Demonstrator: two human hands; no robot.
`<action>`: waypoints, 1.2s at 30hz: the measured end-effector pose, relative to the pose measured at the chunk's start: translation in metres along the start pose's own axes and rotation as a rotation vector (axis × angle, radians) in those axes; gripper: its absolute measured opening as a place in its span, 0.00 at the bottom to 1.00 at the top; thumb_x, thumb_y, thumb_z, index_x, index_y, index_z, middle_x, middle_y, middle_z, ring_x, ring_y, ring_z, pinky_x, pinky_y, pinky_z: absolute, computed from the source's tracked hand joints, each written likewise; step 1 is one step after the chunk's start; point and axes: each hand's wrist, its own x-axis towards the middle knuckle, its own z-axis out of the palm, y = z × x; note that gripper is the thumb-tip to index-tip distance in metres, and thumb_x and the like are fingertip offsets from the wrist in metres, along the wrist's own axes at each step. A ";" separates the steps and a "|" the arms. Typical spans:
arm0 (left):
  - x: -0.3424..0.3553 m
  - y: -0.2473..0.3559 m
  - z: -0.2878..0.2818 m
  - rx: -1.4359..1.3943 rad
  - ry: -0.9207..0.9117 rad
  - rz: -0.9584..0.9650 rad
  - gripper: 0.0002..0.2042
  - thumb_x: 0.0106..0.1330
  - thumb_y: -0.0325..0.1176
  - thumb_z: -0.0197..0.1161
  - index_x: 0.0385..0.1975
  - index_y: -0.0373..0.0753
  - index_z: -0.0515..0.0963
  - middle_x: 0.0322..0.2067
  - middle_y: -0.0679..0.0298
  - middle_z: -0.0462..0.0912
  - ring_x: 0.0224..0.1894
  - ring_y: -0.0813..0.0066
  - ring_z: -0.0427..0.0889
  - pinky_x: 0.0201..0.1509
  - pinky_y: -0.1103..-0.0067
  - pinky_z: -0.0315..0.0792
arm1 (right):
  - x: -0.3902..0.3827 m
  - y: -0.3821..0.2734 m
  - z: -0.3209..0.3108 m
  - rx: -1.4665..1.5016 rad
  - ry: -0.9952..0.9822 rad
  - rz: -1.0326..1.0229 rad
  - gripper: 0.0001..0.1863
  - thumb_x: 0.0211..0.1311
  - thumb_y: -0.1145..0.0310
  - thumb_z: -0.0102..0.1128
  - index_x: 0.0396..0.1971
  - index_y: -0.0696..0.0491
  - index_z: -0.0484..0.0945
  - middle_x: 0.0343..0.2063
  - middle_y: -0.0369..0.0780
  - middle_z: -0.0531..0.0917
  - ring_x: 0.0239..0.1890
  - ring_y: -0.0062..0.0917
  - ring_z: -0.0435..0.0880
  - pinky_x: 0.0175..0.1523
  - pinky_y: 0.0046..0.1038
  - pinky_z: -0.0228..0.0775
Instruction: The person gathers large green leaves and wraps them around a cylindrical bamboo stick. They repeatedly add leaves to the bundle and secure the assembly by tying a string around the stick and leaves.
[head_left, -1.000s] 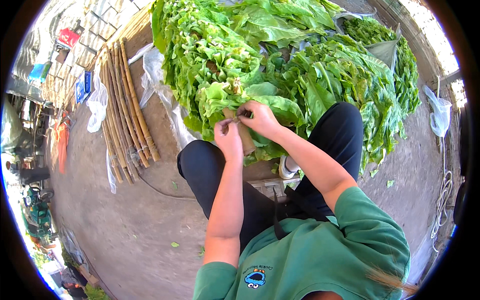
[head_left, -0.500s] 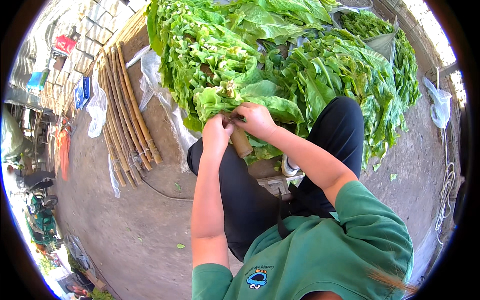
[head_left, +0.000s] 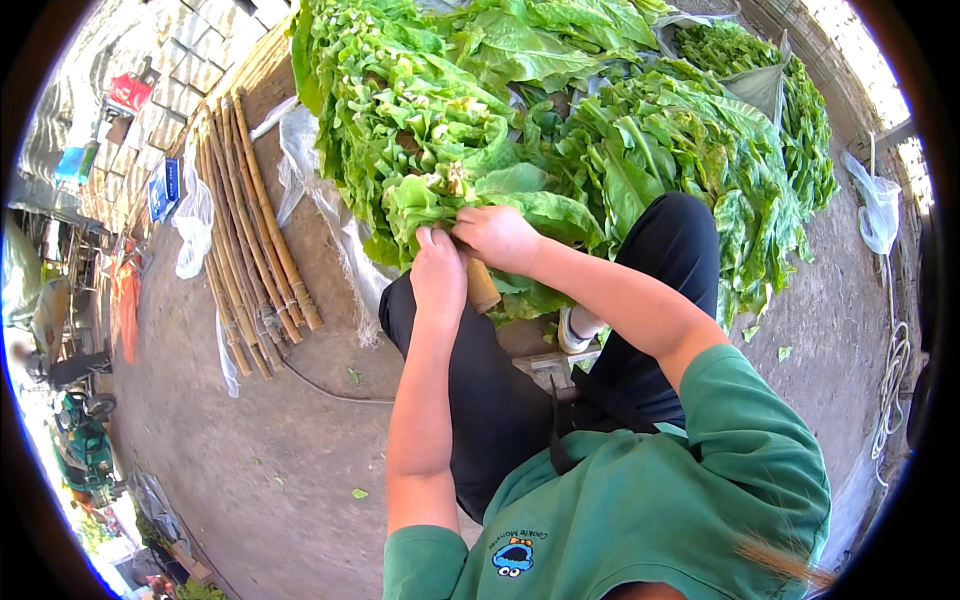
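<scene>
Large green leaves [head_left: 425, 120] hang in a dense row, stalk ends up, along a pole that they mostly cover. The cut near end of this bamboo pole [head_left: 483, 288] sticks out over my left thigh. My left hand [head_left: 440, 275] is closed beside the pole's end, thumb and fingers pinched together. Just above and to the right, my right hand [head_left: 497, 238] is closed too, its fingertips curled in close to the left ones at the last leaves. What lies between the fingers is hidden; no string can be made out.
Several bare bamboo poles [head_left: 250, 220] lie side by side on the ground at left. More loose leaves [head_left: 690, 150] are heaped beyond my right knee. White plastic sheeting [head_left: 345, 225] runs along the leaf row. A white rope [head_left: 893, 390] trails at far right.
My left hand has turned and shifted slightly right and down, now with its back toward me. My right hand has moved slightly left. The pole and leaves have hardly moved.
</scene>
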 end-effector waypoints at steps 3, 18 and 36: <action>0.000 -0.001 0.002 -0.024 0.033 -0.016 0.08 0.57 0.28 0.55 0.30 0.31 0.66 0.37 0.50 0.68 0.27 0.50 0.77 0.30 0.63 0.73 | 0.006 0.010 0.003 0.027 -0.066 -0.065 0.09 0.42 0.65 0.61 0.23 0.52 0.73 0.24 0.37 0.73 0.28 0.31 0.78 0.31 0.30 0.72; -0.006 0.003 -0.004 -0.082 0.208 0.030 0.04 0.50 0.27 0.59 0.25 0.36 0.74 0.34 0.60 0.72 0.31 0.57 0.76 0.32 0.68 0.70 | 0.017 0.017 0.001 0.085 -0.279 0.048 0.12 0.47 0.60 0.57 0.25 0.54 0.75 0.26 0.41 0.77 0.31 0.36 0.79 0.37 0.34 0.72; 0.005 -0.002 -0.004 -0.018 0.065 0.093 0.07 0.55 0.29 0.54 0.25 0.31 0.69 0.34 0.50 0.68 0.31 0.51 0.75 0.34 0.64 0.71 | -0.022 -0.012 0.007 0.348 0.151 0.423 0.07 0.48 0.69 0.60 0.29 0.52 0.80 0.31 0.38 0.77 0.33 0.34 0.78 0.39 0.31 0.71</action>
